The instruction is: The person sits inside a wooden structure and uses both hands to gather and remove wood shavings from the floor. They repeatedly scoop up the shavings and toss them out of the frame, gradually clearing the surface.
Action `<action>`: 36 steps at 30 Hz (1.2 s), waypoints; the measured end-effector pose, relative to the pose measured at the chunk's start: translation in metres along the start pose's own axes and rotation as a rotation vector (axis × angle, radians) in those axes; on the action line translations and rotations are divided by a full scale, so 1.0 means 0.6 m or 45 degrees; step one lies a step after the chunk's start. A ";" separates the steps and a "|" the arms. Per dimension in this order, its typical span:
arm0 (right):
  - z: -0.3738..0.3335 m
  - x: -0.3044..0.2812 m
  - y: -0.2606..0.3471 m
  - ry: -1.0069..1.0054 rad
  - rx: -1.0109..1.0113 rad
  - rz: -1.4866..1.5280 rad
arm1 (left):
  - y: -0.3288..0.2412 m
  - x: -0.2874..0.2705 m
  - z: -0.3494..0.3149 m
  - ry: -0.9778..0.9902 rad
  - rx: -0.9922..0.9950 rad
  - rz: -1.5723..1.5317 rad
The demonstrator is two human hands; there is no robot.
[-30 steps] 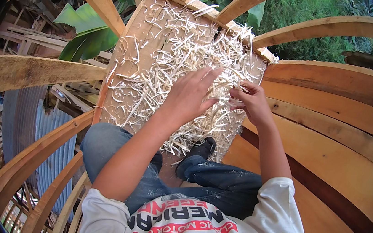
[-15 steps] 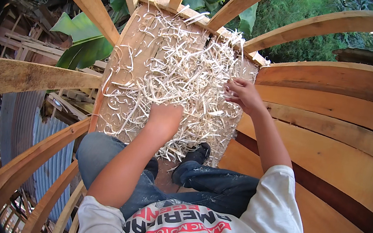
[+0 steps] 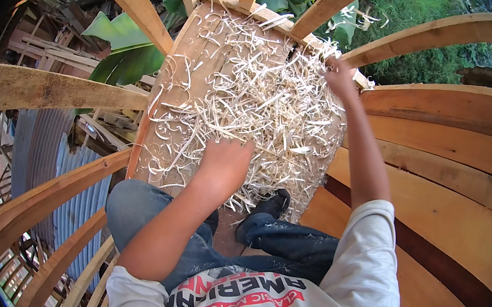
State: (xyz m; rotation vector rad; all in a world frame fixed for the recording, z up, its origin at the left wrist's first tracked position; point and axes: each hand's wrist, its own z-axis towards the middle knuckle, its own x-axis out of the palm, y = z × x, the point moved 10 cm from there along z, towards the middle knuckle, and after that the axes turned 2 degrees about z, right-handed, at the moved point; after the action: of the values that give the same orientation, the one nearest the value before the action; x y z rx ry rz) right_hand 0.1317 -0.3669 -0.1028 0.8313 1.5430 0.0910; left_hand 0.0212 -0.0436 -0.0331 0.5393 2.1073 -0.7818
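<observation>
Curled pale wood shavings [image 3: 264,101] lie in a thick, loose layer over the plank floor [image 3: 171,93] in front of me. My left hand [image 3: 228,160] is low among them, its fingers curled downward; whatever they hold is hidden. Out at the far right corner, my right hand [image 3: 342,82] is beside the low edge board, fingers apart. Several loose shavings [image 3: 361,18] hang in the air past the railing, beyond that hand.
Wooden railing slats [image 3: 58,96] surround the floor at the left and far side. Wide horizontal boards [image 3: 441,145] form the right side. My shoe [image 3: 273,204] rests at the near edge of the shavings. Outside are banana leaves [image 3: 121,48] and corrugated metal sheets [image 3: 75,185].
My right hand has moved away from me to the far right corner, and shavings now fly outside the railing. The left hand stays low over the pile.
</observation>
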 end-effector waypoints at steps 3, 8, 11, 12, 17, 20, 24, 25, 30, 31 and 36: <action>-0.136 0.211 -0.068 0.605 0.237 -0.153 | -0.001 0.010 -0.006 0.031 0.013 -0.030; -0.298 0.313 -0.074 0.523 0.242 -0.222 | 0.007 0.012 -0.001 0.040 -0.052 0.042; -0.332 0.337 -0.099 0.507 0.266 -0.144 | -0.002 0.004 0.007 -0.002 -0.027 0.019; -0.332 0.338 -0.100 0.497 0.265 -0.118 | -0.004 0.006 0.011 0.017 -0.034 0.020; -0.280 0.264 -0.083 0.467 0.160 0.004 | -0.008 0.003 0.041 0.052 -0.062 0.069; -0.262 0.166 -0.023 0.529 0.206 0.318 | -0.014 -0.024 0.052 -0.255 -0.006 0.062; -0.259 0.019 0.050 0.437 0.172 0.786 | -0.042 -0.074 0.075 -0.509 0.186 -0.188; -0.264 -0.006 0.065 0.422 0.188 0.937 | -0.045 -0.076 0.082 -0.493 0.233 -0.272; -0.305 -0.151 0.099 0.120 0.169 1.114 | -0.083 -0.070 0.096 -0.298 0.411 -0.375; -0.312 -0.172 0.095 0.029 0.143 1.117 | -0.077 -0.059 0.098 -0.305 0.376 -0.331; -0.322 -0.274 0.108 -0.452 -0.074 1.161 | -0.002 -0.006 0.102 -0.168 0.071 0.046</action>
State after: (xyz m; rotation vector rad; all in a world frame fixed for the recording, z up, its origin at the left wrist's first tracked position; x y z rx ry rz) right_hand -0.0259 -0.3294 0.1028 1.3659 0.7367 0.6124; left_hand 0.0558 -0.0868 -0.0592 0.5397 1.9549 -0.8350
